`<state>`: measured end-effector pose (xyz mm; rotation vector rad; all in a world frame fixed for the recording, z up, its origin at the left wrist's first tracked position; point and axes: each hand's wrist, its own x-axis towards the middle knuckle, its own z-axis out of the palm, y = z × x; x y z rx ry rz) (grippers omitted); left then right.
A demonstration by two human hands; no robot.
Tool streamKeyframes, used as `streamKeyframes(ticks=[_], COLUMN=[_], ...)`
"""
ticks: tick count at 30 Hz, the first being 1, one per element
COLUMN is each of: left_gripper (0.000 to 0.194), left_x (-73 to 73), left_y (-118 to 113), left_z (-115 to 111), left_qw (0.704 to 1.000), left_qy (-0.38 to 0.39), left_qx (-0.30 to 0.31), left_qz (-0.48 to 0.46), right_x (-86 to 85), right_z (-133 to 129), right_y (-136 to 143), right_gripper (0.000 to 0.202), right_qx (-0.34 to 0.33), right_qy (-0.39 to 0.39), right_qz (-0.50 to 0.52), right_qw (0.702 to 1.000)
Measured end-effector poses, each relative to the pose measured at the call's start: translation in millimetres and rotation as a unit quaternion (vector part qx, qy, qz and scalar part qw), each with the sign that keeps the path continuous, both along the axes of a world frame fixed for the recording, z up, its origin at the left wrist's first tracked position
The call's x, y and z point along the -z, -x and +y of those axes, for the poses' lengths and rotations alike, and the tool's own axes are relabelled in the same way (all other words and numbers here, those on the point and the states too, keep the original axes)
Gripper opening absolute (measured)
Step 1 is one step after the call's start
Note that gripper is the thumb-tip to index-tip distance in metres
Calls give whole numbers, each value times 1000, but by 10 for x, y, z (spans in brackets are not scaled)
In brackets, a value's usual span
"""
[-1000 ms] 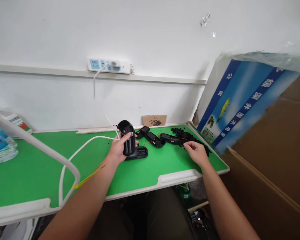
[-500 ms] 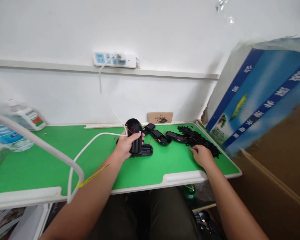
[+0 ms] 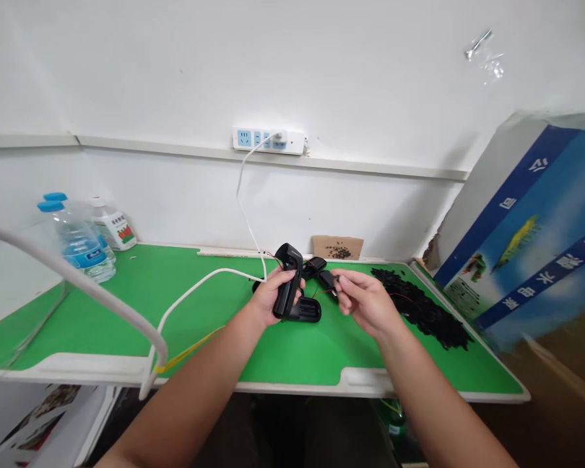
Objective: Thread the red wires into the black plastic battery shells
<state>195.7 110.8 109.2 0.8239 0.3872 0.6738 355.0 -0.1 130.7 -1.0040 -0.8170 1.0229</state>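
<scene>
My left hand [image 3: 269, 296] grips a black plastic housing [image 3: 287, 286], held tilted above the table, with thin red wire at its upper end. My right hand [image 3: 365, 300] is just to its right, thumb and fingertips pinched on a small black piece [image 3: 337, 278] whose shape I cannot make out. Beneath the left hand another black housing [image 3: 308, 310] lies with its hollow side up. Behind the hands is one more black housing [image 3: 314, 265]; others are partly hidden by my right hand. A heap of small black parts [image 3: 424, 305] covers the table's right end.
The green table [image 3: 199, 351] has a white rim. A white tube [image 3: 102, 292] arches across the left front. Water bottles [image 3: 85, 250] and a white-capped bottle [image 3: 114, 224] stand back left. A cardboard piece [image 3: 338, 247] holds tiny dark bits. A blue carton [image 3: 531, 214] borders the right.
My right hand has moved left from the heap of black parts to beside the housing. My left hand has turned the housing, so its hollow side no longer faces me. The view has shifted left.
</scene>
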Motion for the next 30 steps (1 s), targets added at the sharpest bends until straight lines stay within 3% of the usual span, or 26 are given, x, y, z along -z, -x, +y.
streamKeyframes(ticks=[2, 4, 9, 19, 30], left_gripper=[29, 29, 34, 38, 34], left_x=[-7, -13, 0, 37, 58], left_y=[-1, -1, -18, -49, -64], left_z=[11, 18, 0, -10, -43], left_qw=[1000, 999, 1000, 998, 995], left_qy=[14, 23, -3, -26, -63], left_qx=[-10, -17, -9, -13, -42], left_qz=[8, 18, 19, 54, 60], right_x=[-110, -142, -14, 156, 210], right_z=[179, 309, 381, 263, 332], right_y=[111, 179, 246, 224, 266], right_gripper=[28, 26, 31, 19, 22], right_qx=[-82, -113, -85, -167, -126], right_qy=[9, 6, -7, 9, -21], right_qz=[26, 38, 34, 167, 112], right_qw=[996, 993, 996, 972, 986])
